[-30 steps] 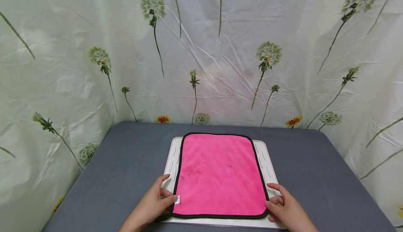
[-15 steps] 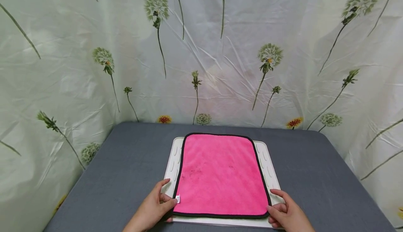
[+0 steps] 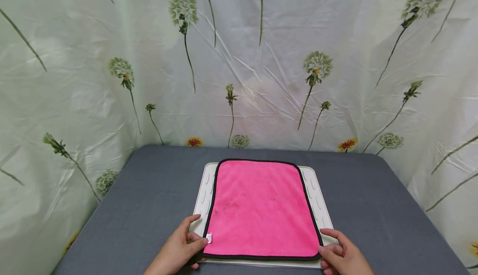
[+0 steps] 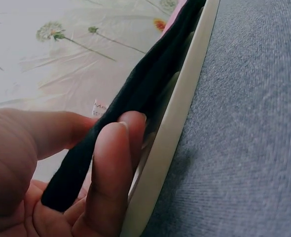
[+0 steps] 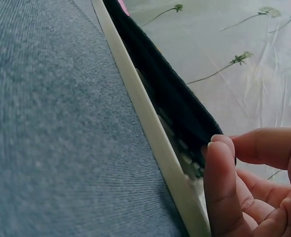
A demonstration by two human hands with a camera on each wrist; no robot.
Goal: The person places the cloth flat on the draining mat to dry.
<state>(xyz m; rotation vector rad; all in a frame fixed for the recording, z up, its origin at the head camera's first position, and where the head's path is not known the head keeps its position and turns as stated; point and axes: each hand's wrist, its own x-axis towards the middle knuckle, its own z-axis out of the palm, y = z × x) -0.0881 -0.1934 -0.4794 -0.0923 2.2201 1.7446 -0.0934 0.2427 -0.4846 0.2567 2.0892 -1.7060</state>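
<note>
A pink cloth (image 3: 261, 208) with a black border is spread over a white tray (image 3: 201, 194) whose raised oval bumps show at both sides. My left hand (image 3: 175, 246) pinches the near left corner of the cloth, beside a small white label (image 3: 208, 238). At the near right corner my right hand (image 3: 345, 254) pinches the cloth's border between thumb and fingers. Both wrist views show the black edge (image 4: 121, 103) lifted a little above the tray's rim (image 5: 140, 108). Some dark smudges mark the pink surface. Most of the tray's middle is hidden under the cloth.
The tray lies on a grey fabric-covered table (image 3: 160, 183). Behind and beside the table hangs a pale curtain (image 3: 261, 80) printed with dandelions and flowers.
My right hand has shifted slightly down and closed more on the cloth's corner. The near edge has spread a little wider between the hands.
</note>
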